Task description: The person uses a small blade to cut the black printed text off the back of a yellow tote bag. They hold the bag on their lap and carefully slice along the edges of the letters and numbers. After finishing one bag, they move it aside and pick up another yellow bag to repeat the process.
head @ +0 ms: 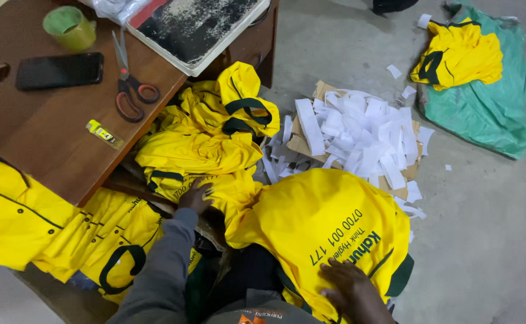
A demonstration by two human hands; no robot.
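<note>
Sorting step: right hand [350, 291] lies flat, fingers spread, on the printed yellow shirt [329, 222] across the lap, while left hand [195, 197], fingers curled, reaches the shirt pile [206, 147]; next move needs a firm pinch.

your left arm wears a long grey sleeve [161, 270] down to the wrist; your right hand [350, 291] is bare; dark clothing with an orange patch [248, 318] shows below
</note>
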